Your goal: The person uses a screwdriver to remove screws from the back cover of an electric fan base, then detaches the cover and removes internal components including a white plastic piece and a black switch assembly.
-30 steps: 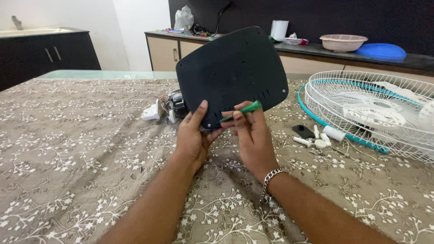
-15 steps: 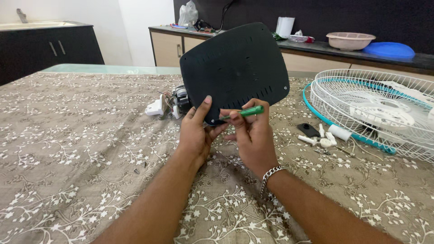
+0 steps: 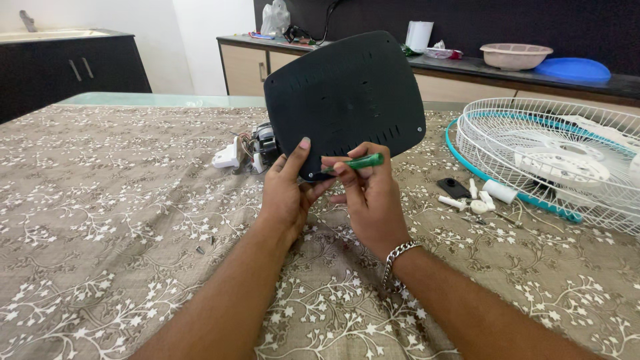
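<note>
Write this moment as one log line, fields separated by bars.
left hand: holds black panel | right hand: green screwdriver at panel's lower edge | nearby: fan grille

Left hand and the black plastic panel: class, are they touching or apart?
Touching. The head view shows the left hand gripping the black plastic panel at its lower edge, thumb pressed flat on its face.

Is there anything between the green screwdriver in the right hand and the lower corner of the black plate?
Nothing visible. The right hand holds the green screwdriver with its tip against the lower corner of the black plate, next to the thumb of the left hand, which grips that corner beside the tip, not across it.
</note>
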